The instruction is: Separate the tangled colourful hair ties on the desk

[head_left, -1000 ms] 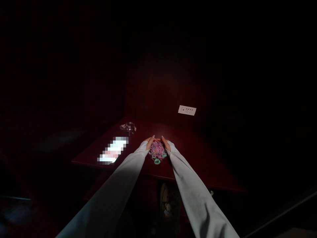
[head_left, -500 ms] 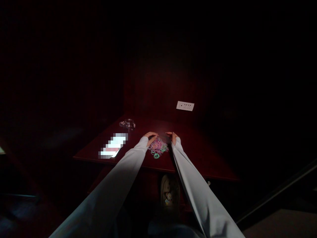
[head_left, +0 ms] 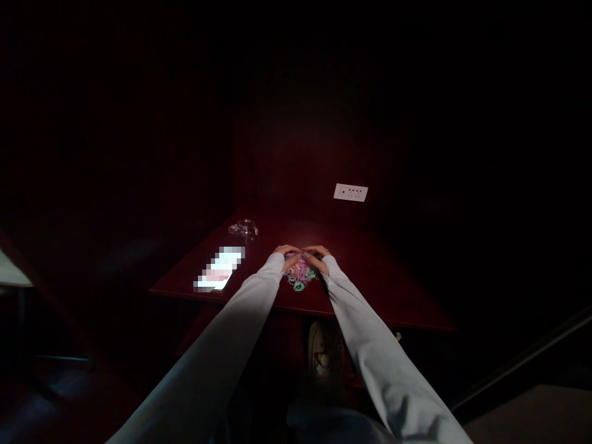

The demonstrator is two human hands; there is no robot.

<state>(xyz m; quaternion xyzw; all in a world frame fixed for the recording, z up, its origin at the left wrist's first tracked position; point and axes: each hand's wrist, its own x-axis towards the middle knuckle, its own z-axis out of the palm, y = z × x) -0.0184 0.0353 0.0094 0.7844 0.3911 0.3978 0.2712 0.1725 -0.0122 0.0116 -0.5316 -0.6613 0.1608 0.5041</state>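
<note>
A loose heap of small pink, purple and green elastic bands [head_left: 301,276] lies near the front of the dark red table [head_left: 370,290]. My left hand [head_left: 288,253] curves round the heap's far left side, its fingers stretched out towards the middle. From the right, my right hand [head_left: 318,254] arches over the heap in the same way, fingers extended. The fingertips of both hands come together above its far edge. Whether single bands are between the fingers is too small to tell. One green band lies at the near edge of the heap.
A lit phone with a blurred screen [head_left: 219,269] lies on the table's left. Behind it stands a clear plastic container [head_left: 246,227]. A white socket panel [head_left: 351,192] is on the back wall. Below the table's front edge shows a shoe [head_left: 325,351].
My hands have moved towards each other. The right hand now reaches over the heap, and the fingertips meet where a gap was before. The view has shifted slightly.
</note>
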